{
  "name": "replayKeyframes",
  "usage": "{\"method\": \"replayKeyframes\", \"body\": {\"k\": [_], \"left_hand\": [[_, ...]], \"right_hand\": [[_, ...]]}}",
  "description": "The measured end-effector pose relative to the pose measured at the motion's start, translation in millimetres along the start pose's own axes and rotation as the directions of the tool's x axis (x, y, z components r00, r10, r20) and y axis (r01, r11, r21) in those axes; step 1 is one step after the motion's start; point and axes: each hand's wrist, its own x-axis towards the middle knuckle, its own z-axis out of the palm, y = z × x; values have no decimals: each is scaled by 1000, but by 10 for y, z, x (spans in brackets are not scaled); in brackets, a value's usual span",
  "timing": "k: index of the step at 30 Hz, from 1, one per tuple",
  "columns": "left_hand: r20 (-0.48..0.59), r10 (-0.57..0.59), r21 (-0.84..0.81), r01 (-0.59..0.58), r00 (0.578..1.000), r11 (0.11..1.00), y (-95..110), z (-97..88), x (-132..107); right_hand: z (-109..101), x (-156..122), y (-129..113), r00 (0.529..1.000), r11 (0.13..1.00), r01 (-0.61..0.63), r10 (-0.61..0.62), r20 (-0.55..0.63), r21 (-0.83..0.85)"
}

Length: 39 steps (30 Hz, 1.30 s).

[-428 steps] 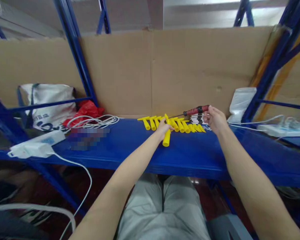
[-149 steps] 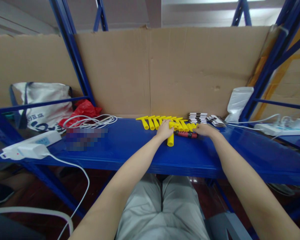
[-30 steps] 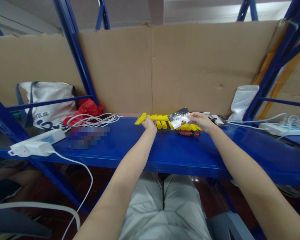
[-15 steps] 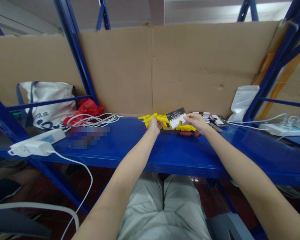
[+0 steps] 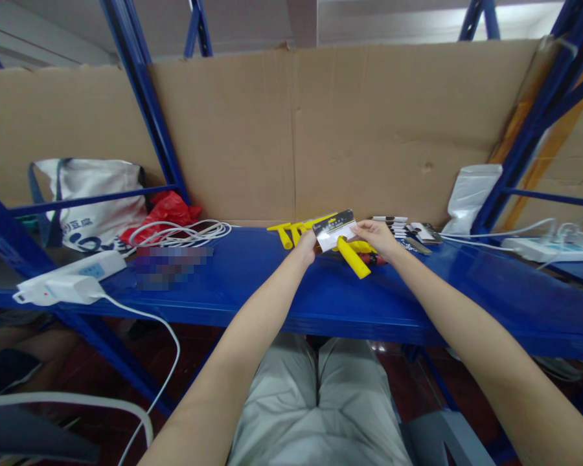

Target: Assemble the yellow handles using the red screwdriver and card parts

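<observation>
Between my hands is a black-and-white packaging card [image 5: 336,234]. My left hand [image 5: 307,246] grips its left end and my right hand [image 5: 375,237] pinches its right end. From under the card a yellow T-shaped tool's handle [image 5: 354,260] sticks out, pointing down and to the right; its head is hidden behind the card. More yellow T-shaped tools [image 5: 285,237] lie just behind my left hand. A red and black tool [image 5: 373,258], partly covered, rests on the shelf by my right hand.
Several black-and-white cards [image 5: 393,226] lie beyond my right hand, near a white pouch [image 5: 473,197]. Power strips [image 5: 72,275] sit at the left and right [image 5: 539,249]. Coiled white cable [image 5: 189,234], a red bag [image 5: 168,212] and a cloth bag [image 5: 100,200] are at left. Cardboard [image 5: 369,129] stands behind the blue shelf [image 5: 252,285].
The card has moved slightly left and now spans both hands. A yellow tool is now against it, its handle swung toward me. My left hand has turned up to the card's left end.
</observation>
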Motion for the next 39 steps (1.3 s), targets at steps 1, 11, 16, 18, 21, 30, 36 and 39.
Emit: {"method": "replayKeyframes", "body": {"k": [1, 11, 16, 18, 21, 30, 36, 39], "left_hand": [[74, -36, 19, 35, 997, 999, 5, 15, -24], [118, -68, 124, 53, 991, 991, 71, 97, -149], [26, -3, 278, -4, 1000, 960, 98, 71, -172], [22, 7, 254, -12, 1000, 967, 107, 68, -168], [54, 12, 150, -20, 998, 989, 117, 74, -144], [85, 178, 121, -187, 980, 975, 84, 41, -47], [108, 148, 260, -172, 983, 950, 41, 51, -127], [84, 166, 304, -184, 983, 935, 33, 47, -141]], "right_hand": [[1, 0, 2, 1000, 1000, 4, -4, -7, 1], [-10, 23, 25, 993, 998, 53, -55, -103, -24], [-11, 28, 25, 984, 998, 54, -59, -170, -31], [-4, 32, 31, 979, 998, 55, -61, -195, -36], [1, 42, 53, 974, 997, 56, -66, -217, -52], [-49, 68, 124, 958, 990, 64, -97, -271, -128], [-17, 61, 115, 960, 991, 41, -75, -271, -131], [-20, 65, 123, 967, 978, 46, -94, -237, -203]]}}
